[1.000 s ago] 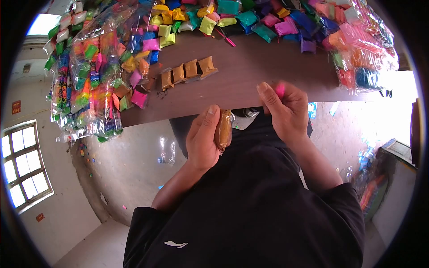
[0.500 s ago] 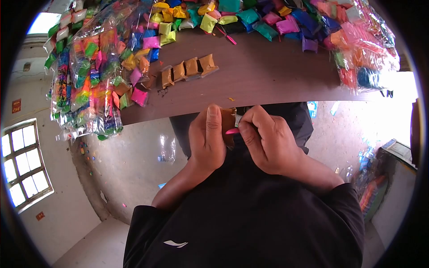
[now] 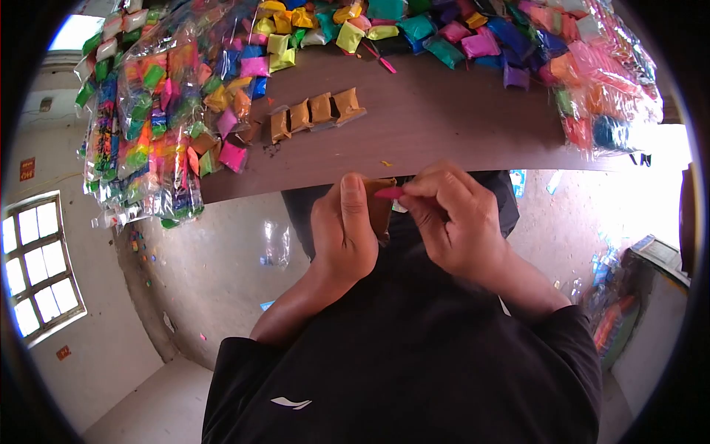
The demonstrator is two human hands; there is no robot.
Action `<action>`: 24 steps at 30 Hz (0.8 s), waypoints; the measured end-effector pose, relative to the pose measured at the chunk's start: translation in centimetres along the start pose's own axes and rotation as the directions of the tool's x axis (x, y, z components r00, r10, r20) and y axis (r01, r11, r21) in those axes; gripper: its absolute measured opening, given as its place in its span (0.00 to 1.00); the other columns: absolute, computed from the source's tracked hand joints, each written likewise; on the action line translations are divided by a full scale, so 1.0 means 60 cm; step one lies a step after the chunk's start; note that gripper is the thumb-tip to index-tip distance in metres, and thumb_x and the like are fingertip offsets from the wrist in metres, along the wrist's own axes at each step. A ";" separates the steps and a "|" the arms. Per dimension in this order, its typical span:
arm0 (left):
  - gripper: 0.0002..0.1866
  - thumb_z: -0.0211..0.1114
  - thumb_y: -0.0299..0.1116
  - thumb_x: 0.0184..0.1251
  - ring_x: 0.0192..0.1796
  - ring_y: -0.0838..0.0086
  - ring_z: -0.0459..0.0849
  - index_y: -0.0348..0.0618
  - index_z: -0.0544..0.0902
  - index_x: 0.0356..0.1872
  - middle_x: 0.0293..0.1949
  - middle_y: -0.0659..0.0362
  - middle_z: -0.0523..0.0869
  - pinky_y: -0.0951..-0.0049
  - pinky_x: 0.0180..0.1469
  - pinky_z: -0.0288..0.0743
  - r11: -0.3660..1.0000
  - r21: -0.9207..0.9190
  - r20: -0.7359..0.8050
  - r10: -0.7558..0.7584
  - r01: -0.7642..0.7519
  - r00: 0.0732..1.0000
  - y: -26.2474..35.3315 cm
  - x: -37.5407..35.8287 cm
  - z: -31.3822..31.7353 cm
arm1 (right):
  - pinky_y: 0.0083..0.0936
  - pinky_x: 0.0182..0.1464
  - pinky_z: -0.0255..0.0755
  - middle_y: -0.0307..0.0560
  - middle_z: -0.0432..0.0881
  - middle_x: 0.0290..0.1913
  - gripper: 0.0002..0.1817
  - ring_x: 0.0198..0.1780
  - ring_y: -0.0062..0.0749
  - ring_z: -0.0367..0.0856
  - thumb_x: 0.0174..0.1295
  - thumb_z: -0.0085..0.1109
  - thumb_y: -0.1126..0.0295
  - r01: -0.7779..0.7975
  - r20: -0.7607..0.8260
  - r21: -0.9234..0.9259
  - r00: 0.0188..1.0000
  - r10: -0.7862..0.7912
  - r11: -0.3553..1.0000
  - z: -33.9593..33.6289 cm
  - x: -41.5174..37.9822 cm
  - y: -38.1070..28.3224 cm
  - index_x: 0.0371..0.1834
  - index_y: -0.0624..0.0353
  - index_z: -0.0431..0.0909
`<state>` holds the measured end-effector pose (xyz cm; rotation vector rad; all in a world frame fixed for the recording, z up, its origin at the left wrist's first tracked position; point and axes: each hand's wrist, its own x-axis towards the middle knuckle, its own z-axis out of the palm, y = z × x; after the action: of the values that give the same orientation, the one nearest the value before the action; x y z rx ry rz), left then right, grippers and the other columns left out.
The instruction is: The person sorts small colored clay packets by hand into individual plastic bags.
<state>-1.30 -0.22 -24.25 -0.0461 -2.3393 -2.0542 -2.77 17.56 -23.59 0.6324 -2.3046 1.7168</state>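
My left hand [image 3: 345, 229] is closed on a brown packet [image 3: 379, 207], thumb up, just off the table's front edge. Pinched in the fingers of my right hand [image 3: 458, 218] is a small pink tool [image 3: 390, 192], whose tip meets the top of the packet. Something small and whitish shows just below the right fingertips, too small to name. On the table [image 3: 444, 111], a row of several light-brown packets [image 3: 321, 109] lies in clear wrap, left of centre.
Colourful wrapped packets [image 3: 351, 37] line the far side of the table. Clear bags of coloured packets are heaped at the left [image 3: 151, 126] and right [image 3: 610, 74]. A pink-handled tool [image 3: 387, 65] lies near the back packets. Dark crumbs lie below the brown row.
My right hand has moved up and slightly right, and the pink tool has risen to the packet's upper edge. My left hand still grips the packet in nearly the same place.
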 end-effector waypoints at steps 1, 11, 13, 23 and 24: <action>0.28 0.41 0.49 0.90 0.30 0.84 0.72 0.39 0.78 0.34 0.27 0.66 0.78 0.79 0.32 0.63 0.998 0.067 0.028 -0.010 0.008 1.000 0.008 0.000 -0.003 | 0.39 0.35 0.76 0.54 0.80 0.36 0.08 0.34 0.53 0.83 0.61 0.69 0.83 0.002 -0.001 -0.001 1.000 -0.002 1.000 -0.001 -0.002 -0.002 0.39 0.63 0.79; 0.29 0.39 0.47 0.90 0.24 0.71 0.79 0.36 0.82 0.38 0.22 0.57 0.79 0.73 0.29 0.67 0.988 0.088 0.038 0.122 -0.125 0.992 -0.015 0.003 0.001 | 0.38 0.34 0.76 0.54 0.82 0.36 0.08 0.33 0.54 0.84 0.62 0.70 0.80 -0.042 0.032 -0.005 0.999 0.042 0.999 -0.002 -0.001 0.004 0.39 0.62 0.79; 0.30 0.38 0.49 0.90 0.25 0.71 0.80 0.36 0.82 0.39 0.23 0.56 0.80 0.73 0.29 0.68 0.981 0.139 0.040 0.132 -0.136 0.990 -0.009 0.001 0.000 | 0.38 0.34 0.76 0.54 0.82 0.37 0.08 0.34 0.54 0.84 0.61 0.70 0.80 -0.054 0.004 -0.044 0.998 0.055 0.998 -0.003 0.000 0.004 0.38 0.61 0.78; 0.17 0.72 0.38 0.76 0.33 0.86 0.81 0.36 0.79 0.52 0.33 0.62 0.85 0.79 0.35 0.75 0.966 -0.017 0.299 -0.240 0.256 0.924 0.022 0.004 -0.014 | 0.37 0.35 0.78 0.54 0.83 0.35 0.08 0.35 0.54 0.85 0.62 0.67 0.83 -0.032 0.006 -0.078 0.999 0.032 0.996 -0.006 0.010 0.014 0.41 0.63 0.79; 0.17 0.72 0.38 0.76 0.33 0.86 0.81 0.36 0.79 0.52 0.33 0.62 0.85 0.79 0.35 0.75 0.966 -0.019 0.298 -0.240 0.257 0.924 0.025 0.005 -0.016 | 0.36 0.35 0.78 0.53 0.82 0.35 0.08 0.34 0.53 0.85 0.63 0.67 0.83 -0.049 -0.018 -0.084 0.999 0.048 0.995 -0.008 0.008 0.011 0.40 0.63 0.79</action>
<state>-1.57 -0.99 -22.60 -0.0633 -2.5729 -2.3820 -3.56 18.08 -23.79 0.5493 -2.3865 1.6284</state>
